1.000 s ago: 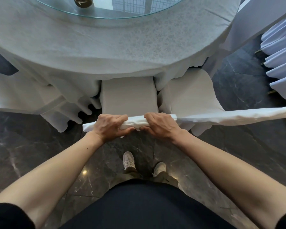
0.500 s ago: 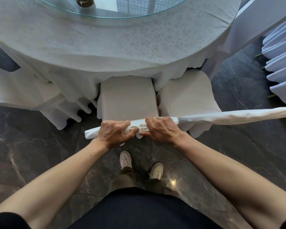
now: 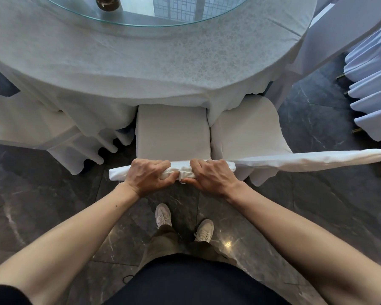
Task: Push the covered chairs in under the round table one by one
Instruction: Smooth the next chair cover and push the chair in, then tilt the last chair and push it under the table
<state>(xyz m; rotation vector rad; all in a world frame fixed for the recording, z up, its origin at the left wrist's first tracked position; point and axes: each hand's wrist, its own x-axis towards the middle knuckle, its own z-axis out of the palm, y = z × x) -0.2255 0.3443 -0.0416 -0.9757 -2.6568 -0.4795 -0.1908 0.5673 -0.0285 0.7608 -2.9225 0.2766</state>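
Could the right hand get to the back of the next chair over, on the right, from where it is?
Probably yes. The right hand grips the middle chair's back, and the neighbouring chair's back starts right beside it with nothing between; it would only have to let go first.

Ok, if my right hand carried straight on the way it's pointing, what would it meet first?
Probably the draped rim of the white-clothed round table. The right hand grips the white covered chair's back and points across its seat; height is unclear, so it might pass over the rim.
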